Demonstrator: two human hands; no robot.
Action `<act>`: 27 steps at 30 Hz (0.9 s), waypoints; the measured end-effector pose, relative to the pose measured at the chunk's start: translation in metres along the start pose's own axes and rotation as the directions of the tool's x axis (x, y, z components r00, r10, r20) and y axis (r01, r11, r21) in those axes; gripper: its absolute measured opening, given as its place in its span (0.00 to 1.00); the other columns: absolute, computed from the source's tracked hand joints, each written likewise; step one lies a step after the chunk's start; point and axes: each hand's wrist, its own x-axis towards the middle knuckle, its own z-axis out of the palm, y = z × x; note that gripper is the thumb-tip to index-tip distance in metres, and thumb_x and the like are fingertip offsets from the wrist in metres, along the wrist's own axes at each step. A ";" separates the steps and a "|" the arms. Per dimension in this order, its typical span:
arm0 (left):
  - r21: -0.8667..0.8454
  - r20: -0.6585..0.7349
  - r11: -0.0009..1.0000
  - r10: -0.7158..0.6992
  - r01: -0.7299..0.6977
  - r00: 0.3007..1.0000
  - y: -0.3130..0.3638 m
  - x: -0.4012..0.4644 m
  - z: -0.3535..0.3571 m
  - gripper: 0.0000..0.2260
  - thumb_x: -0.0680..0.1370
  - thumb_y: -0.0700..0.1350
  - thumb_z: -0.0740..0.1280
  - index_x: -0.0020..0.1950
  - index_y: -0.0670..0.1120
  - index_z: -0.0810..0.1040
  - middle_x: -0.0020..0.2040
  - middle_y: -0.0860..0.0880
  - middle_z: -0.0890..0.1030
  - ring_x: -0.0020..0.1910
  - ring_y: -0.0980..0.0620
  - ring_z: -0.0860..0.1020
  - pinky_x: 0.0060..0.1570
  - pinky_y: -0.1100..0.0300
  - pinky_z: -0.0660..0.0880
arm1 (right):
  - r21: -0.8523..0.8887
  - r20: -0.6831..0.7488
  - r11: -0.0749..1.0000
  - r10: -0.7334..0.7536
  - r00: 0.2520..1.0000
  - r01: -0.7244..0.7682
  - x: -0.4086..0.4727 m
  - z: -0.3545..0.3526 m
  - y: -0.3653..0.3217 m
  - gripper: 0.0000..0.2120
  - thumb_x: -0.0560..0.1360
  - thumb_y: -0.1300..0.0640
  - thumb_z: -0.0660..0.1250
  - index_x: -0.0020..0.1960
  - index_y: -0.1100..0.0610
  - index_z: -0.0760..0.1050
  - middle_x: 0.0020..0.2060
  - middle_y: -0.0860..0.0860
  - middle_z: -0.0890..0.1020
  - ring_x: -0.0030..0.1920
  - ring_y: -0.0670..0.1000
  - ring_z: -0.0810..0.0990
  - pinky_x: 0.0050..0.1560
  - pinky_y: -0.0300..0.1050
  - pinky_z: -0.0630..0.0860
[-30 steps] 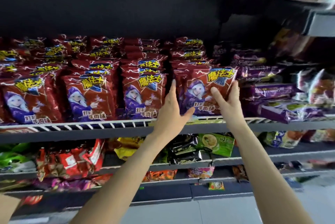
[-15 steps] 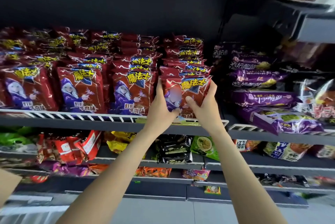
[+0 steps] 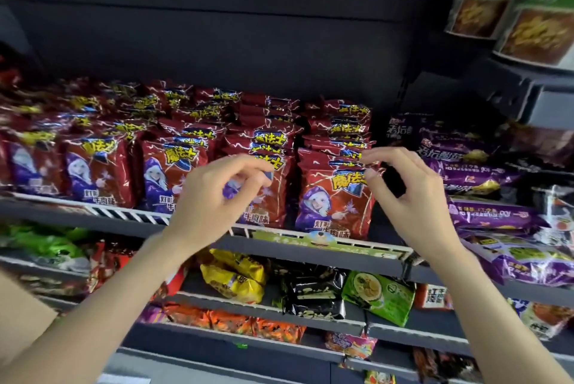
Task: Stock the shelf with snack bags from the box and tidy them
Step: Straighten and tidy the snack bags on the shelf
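Note:
Red snack bags stand in several tight rows on the upper wire-fronted shelf (image 3: 357, 248). The front bag of the rightmost red row (image 3: 335, 203) stands upright against the rail. My right hand (image 3: 407, 194) pinches its crinkled top right corner between thumb and fingertips. My left hand (image 3: 214, 200) is curled in front of the neighbouring row's front bag (image 3: 276, 200), thumb and forefinger pinching near its top. That bag's lower left part is hidden by the hand.
Purple bags (image 3: 490, 216) lie stacked just right of the red rows. Lower shelves hold yellow (image 3: 233, 278), black (image 3: 313, 293) and green (image 3: 379, 293) packs. Green-labelled packs (image 3: 521, 10) overhang at the top right. A tan cardboard-like edge (image 3: 18, 315) shows at the bottom left.
Both hands held one red bag between them and set it upright at the front of the rightmost red row. They have since moved apart to the bags' top edges.

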 end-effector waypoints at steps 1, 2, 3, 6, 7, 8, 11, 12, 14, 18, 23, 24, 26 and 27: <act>0.045 -0.003 0.998 0.053 -0.053 0.999 -0.005 0.009 -0.011 0.10 0.78 0.47 0.61 0.52 0.47 0.80 0.42 0.56 0.83 0.41 0.59 0.81 0.44 0.64 0.76 | 0.003 0.036 1.000 -0.025 0.999 0.025 0.013 -0.003 -0.005 0.07 0.78 0.56 0.64 0.55 0.53 0.77 0.52 0.46 0.79 0.52 0.47 0.78 0.53 0.38 0.73; 0.091 -0.001 0.991 0.096 -0.096 0.995 -0.012 0.020 -0.020 0.10 0.78 0.47 0.60 0.52 0.47 0.80 0.41 0.56 0.83 0.40 0.59 0.81 0.44 0.62 0.76 | 0.005 0.063 0.998 -0.056 0.996 0.056 0.026 -0.004 -0.010 0.07 0.78 0.57 0.64 0.55 0.53 0.77 0.51 0.46 0.80 0.51 0.45 0.79 0.53 0.38 0.74; 0.137 0.010 0.982 0.128 -0.129 0.992 -0.020 0.032 -0.028 0.10 0.78 0.47 0.60 0.52 0.48 0.80 0.41 0.57 0.82 0.41 0.59 0.80 0.45 0.60 0.77 | 0.006 0.083 0.996 -0.092 0.992 0.092 0.040 -0.003 -0.012 0.08 0.77 0.58 0.65 0.55 0.54 0.77 0.50 0.47 0.81 0.51 0.44 0.79 0.54 0.38 0.74; 0.278 0.085 0.939 0.184 -0.201 0.979 -0.053 0.073 -0.041 0.12 0.78 0.50 0.59 0.53 0.49 0.80 0.43 0.58 0.82 0.45 0.60 0.78 0.49 0.57 0.76 | -0.010 0.119 0.988 -0.151 0.981 0.153 0.083 0.008 -0.011 0.08 0.77 0.59 0.65 0.55 0.56 0.78 0.47 0.46 0.83 0.50 0.43 0.80 0.56 0.42 0.76; 0.324 0.118 0.921 0.190 -0.219 0.975 -0.066 0.087 -0.042 0.13 0.78 0.51 0.58 0.53 0.49 0.80 0.44 0.57 0.82 0.46 0.59 0.78 0.50 0.55 0.76 | -0.012 0.134 0.989 -0.142 0.981 0.145 0.096 0.014 -0.007 0.08 0.77 0.59 0.64 0.55 0.55 0.78 0.47 0.46 0.83 0.50 0.42 0.80 0.56 0.42 0.76; 0.367 0.160 0.900 0.189 -0.236 0.969 -0.080 0.100 -0.042 0.14 0.78 0.52 0.57 0.53 0.50 0.80 0.46 0.56 0.82 0.48 0.57 0.78 0.51 0.53 0.76 | -0.021 0.147 0.991 -0.130 0.981 0.134 0.109 0.021 -0.002 0.08 0.78 0.58 0.64 0.55 0.55 0.78 0.47 0.46 0.83 0.49 0.42 0.80 0.56 0.43 0.76; 0.486 0.313 0.811 0.186 -0.325 0.931 -0.125 0.139 -0.033 0.13 0.79 0.51 0.57 0.56 0.50 0.79 0.53 0.53 0.81 0.54 0.52 0.78 0.55 0.51 0.75 | -0.123 0.190 0.985 -0.099 0.977 0.124 0.143 0.044 0.019 0.08 0.78 0.57 0.63 0.55 0.53 0.79 0.48 0.46 0.83 0.49 0.43 0.81 0.55 0.47 0.77; 0.501 0.355 0.789 0.187 -0.356 0.916 -0.139 0.151 -0.029 0.12 0.79 0.49 0.59 0.57 0.50 0.79 0.54 0.52 0.81 0.55 0.51 0.77 0.55 0.50 0.75 | -0.163 0.202 0.980 -0.079 0.976 0.113 0.154 0.052 0.026 0.08 0.77 0.57 0.64 0.54 0.52 0.78 0.48 0.45 0.83 0.50 0.44 0.81 0.55 0.47 0.77; 0.490 0.404 0.768 0.218 -0.411 0.888 -0.162 0.173 -0.019 0.10 0.79 0.46 0.61 0.58 0.49 0.78 0.55 0.51 0.80 0.55 0.49 0.76 0.55 0.50 0.75 | -0.224 0.222 0.971 -0.031 0.975 0.082 0.175 0.066 0.038 0.08 0.77 0.57 0.64 0.54 0.50 0.78 0.48 0.44 0.82 0.50 0.44 0.80 0.55 0.45 0.77; 0.467 0.418 0.708 0.350 -0.529 0.838 -0.196 0.213 0.001 0.11 0.79 0.46 0.62 0.59 0.47 0.78 0.56 0.49 0.81 0.54 0.48 0.78 0.55 0.51 0.75 | -0.416 0.246 0.901 -0.019 0.969 0.123 0.209 0.087 0.062 0.11 0.78 0.58 0.61 0.58 0.51 0.77 0.53 0.47 0.82 0.54 0.48 0.80 0.55 0.47 0.76; 0.572 0.466 0.392 0.568 -0.721 0.679 -0.225 0.243 0.025 0.08 0.75 0.43 0.66 0.53 0.46 0.80 0.45 0.48 0.83 0.43 0.47 0.81 0.49 0.55 0.75 | -0.639 0.318 0.731 -0.033 0.947 0.240 0.228 0.104 0.084 0.13 0.79 0.61 0.60 0.61 0.55 0.77 0.56 0.52 0.81 0.57 0.57 0.79 0.60 0.50 0.71; 0.578 0.483 0.345 0.585 -0.739 0.651 -0.228 0.247 0.028 0.08 0.74 0.43 0.69 0.53 0.46 0.80 0.44 0.49 0.83 0.42 0.48 0.81 0.48 0.55 0.75 | -0.677 0.338 0.686 -0.033 0.941 0.267 0.230 0.107 0.088 0.14 0.79 0.62 0.60 0.61 0.55 0.77 0.56 0.53 0.81 0.55 0.58 0.80 0.59 0.51 0.72; 0.574 0.515 0.305 0.587 -0.760 0.625 -0.233 0.253 0.032 0.10 0.72 0.44 0.72 0.52 0.47 0.80 0.43 0.49 0.83 0.43 0.48 0.81 0.47 0.56 0.75 | -0.708 0.353 0.659 0.018 0.936 0.254 0.235 0.110 0.093 0.15 0.79 0.62 0.60 0.63 0.53 0.75 0.58 0.52 0.81 0.54 0.58 0.80 0.56 0.50 0.74; 0.572 0.530 0.288 0.584 -0.768 0.615 -0.234 0.255 0.035 0.10 0.71 0.45 0.73 0.51 0.47 0.81 0.43 0.49 0.83 0.43 0.48 0.81 0.47 0.56 0.75 | -0.695 0.359 0.683 0.056 0.932 0.226 0.237 0.110 0.095 0.15 0.79 0.62 0.61 0.64 0.53 0.75 0.58 0.52 0.80 0.54 0.56 0.80 0.56 0.49 0.74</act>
